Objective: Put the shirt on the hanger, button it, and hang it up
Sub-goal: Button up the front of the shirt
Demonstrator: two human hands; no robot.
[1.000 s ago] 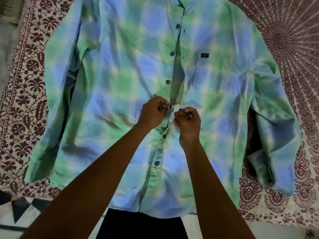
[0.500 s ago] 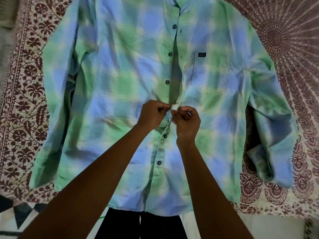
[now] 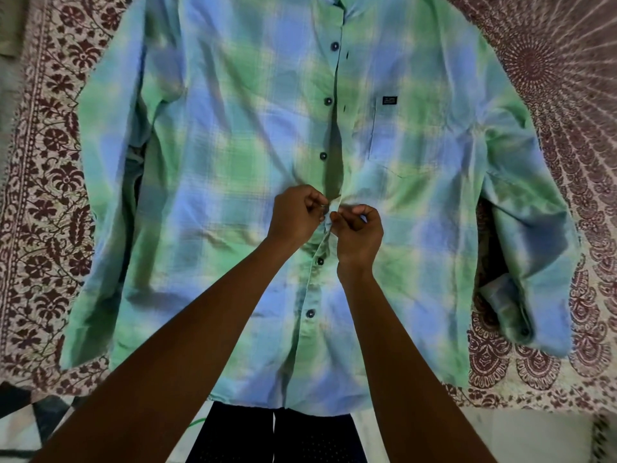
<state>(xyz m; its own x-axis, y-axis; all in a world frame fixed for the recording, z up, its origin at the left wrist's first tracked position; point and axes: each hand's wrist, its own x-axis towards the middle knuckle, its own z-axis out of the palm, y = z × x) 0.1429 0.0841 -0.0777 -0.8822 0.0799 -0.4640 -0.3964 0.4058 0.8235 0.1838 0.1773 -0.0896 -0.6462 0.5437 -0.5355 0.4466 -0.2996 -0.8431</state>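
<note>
- lying front-up on one maroon printed cloth (image 3: 40, 168), one blue-and-green checked shirt (image 3: 213, 155) fills most of the view, with its collar end far from the person and its hem nearest them.
- two bare forearms come in from the near edge, and the hands meet at the middle of the shirt front.
- the left grip (image 3: 297, 217) has its fingers curled, pinching the button-side edge of the front opening.
- the right grip (image 3: 359, 228) has fingers and thumb curled, pinching the facing edge; a small fold of pale cloth sits between the two grips, which are just beside each other.
- i count five dark buttons (image 3: 328, 101) down the front: three above the hands and two below.
- above the hands the opening gapes as one dark slit; below them the two edges lie together.
- two small dark buttonholes (image 3: 345, 109) show on the pocket-side edge, beside the top two buttons.
- one chest pocket (image 3: 397, 138) carries one small dark label (image 3: 389, 100).
- there are two sleeves: the left sleeve (image 3: 100, 195) lies straight along the body, and the right sleeve (image 3: 534, 235) bends back, its cuff (image 3: 514, 312) showing one more button.
- one patch of dark dotted fabric (image 3: 300, 436) shows below the hem, between the forearms.
</note>
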